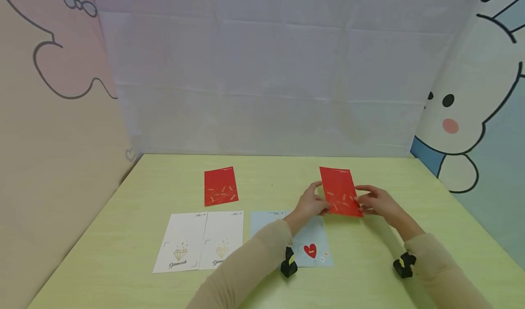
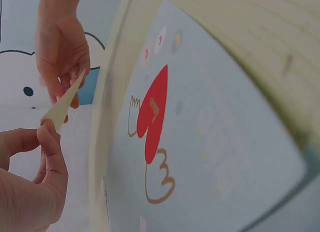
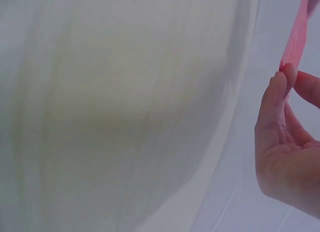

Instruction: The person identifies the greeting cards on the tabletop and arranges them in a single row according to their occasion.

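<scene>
Both hands hold one red card point(image 1: 339, 188) with gold sprigs, tilted up above the right part of the table. My left hand point(image 1: 310, 203) pinches its left edge, and my right hand point(image 1: 379, 202) pinches the opposite edge. In the left wrist view the card point(image 2: 62, 105) appears nearly edge-on, pale side showing, between the two hands. The right wrist view shows the right thumb and fingers point(image 3: 281, 86) pinching its glossy edge. Beneath the left forearm lie light blue cards point(image 1: 321, 234), one bearing a red heart; the arm partly covers them.
A second red card point(image 1: 220, 186) lies farther back on the left. Two white cards point(image 1: 184, 229) with gold diamonds lie side by side in front of it, the right one partly behind the left sleeve. A white sheet point(image 1: 270, 85) hangs behind the pale wooden table point(image 1: 123, 236).
</scene>
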Available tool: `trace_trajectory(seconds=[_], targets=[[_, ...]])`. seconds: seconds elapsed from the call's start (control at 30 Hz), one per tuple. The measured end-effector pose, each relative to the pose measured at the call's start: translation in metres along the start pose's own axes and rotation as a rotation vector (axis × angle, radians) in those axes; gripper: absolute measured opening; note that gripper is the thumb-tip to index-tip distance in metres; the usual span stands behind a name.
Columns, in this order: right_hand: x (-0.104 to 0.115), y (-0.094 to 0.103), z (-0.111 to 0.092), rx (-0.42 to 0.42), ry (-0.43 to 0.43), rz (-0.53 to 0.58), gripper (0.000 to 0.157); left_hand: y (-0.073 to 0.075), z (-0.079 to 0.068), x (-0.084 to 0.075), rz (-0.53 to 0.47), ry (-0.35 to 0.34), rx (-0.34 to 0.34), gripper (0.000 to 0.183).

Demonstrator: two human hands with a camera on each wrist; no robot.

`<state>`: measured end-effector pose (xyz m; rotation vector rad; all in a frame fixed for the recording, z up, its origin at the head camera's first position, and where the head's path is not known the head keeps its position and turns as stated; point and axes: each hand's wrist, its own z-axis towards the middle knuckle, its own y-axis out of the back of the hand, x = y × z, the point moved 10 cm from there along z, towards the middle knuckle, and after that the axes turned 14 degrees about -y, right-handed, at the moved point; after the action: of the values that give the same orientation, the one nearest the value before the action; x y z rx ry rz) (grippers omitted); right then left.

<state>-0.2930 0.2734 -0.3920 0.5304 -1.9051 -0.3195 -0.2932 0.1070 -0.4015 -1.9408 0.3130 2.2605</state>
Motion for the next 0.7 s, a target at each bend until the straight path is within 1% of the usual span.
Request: trace_trajectory(seconds=[0.13,0.27,0.4,0.53,0.7], targets=[[0.002,0.002,-0.008,-0.023,0.014,-0.030,0.056,-0.003,-0.004,-0.003,-0.006,-0.021,0.017,0.063],[0.006,0.005,-0.017,-0.045,0.039,-0.048,0.056,-0.005,-0.008,-0.005,-0.031,-0.022,0.023,0.063],[0.005,0.010,-0.022,-0.062,0.058,-0.053,0.056,-0.009,-0.012,-0.006,-0.060,-0.028,0.028,0.062],[0.003,0.013,-0.028,-0.061,0.078,-0.063,0.056,-0.014,-0.017,-0.010,-0.087,-0.031,0.025,0.060],[0.001,0.016,-0.038,-0.046,0.101,-0.071,0.058,-0.020,-0.027,-0.016,-0.101,-0.023,0.019,0.059]])
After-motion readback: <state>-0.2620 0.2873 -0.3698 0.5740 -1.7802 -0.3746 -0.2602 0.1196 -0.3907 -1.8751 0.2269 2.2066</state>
